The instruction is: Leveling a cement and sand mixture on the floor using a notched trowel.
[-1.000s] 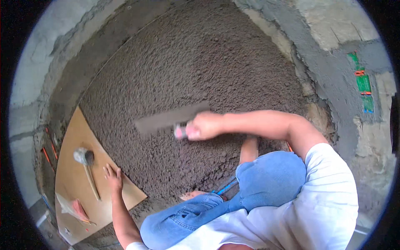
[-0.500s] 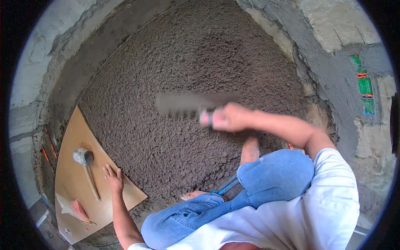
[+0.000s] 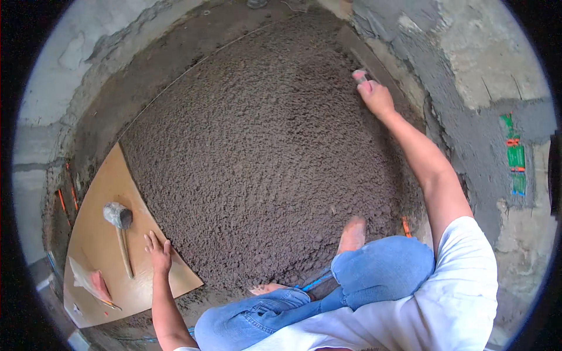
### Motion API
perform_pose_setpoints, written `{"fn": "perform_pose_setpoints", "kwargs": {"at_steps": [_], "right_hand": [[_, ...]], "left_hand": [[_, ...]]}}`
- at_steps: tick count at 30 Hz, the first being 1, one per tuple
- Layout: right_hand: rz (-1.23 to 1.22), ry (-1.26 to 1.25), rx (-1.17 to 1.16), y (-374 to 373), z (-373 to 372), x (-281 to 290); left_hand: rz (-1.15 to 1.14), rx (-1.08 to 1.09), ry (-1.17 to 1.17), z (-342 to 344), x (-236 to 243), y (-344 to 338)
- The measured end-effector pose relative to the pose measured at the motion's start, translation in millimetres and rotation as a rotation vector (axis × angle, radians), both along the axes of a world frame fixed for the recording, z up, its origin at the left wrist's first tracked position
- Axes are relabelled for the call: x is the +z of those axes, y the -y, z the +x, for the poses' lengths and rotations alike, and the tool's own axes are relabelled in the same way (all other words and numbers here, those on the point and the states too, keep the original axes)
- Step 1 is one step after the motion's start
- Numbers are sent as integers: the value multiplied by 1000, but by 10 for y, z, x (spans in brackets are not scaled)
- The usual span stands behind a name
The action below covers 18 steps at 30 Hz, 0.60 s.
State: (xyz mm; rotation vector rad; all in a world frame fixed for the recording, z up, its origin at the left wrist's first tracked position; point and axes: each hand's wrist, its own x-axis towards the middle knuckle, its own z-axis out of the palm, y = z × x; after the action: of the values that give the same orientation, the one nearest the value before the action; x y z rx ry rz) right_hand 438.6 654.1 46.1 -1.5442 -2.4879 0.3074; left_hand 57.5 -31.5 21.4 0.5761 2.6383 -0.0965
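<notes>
Head view shows us a wide bed of rough grey mortar (image 3: 263,152) filling the floor between plastered walls (image 3: 468,64). Along its far right edge lies a long straightedge (image 3: 374,64), its long axis running near to far against the wall. Our right hand (image 3: 374,96), the nearer one, is clenched on its near end. Our left hand (image 3: 158,253) rests flat, fingers spread, on a plywood board (image 3: 96,245) at near left, just right of a mallet (image 3: 120,225).
</notes>
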Motion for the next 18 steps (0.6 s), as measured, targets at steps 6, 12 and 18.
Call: {"fn": "perform_pose_setpoints", "kwargs": {"at_steps": [6,12,18], "right_hand": [[17,11,192,798,-1043,-123],[-310,-77,892,2156,-1365,59],[-730,100,846,2036,-1620,339]], "left_hand": [[45,-38,-28,-30,-43,228],[65,-34,-27,-7,-93,125],[40,-43,-74,19,-44,21]]}}
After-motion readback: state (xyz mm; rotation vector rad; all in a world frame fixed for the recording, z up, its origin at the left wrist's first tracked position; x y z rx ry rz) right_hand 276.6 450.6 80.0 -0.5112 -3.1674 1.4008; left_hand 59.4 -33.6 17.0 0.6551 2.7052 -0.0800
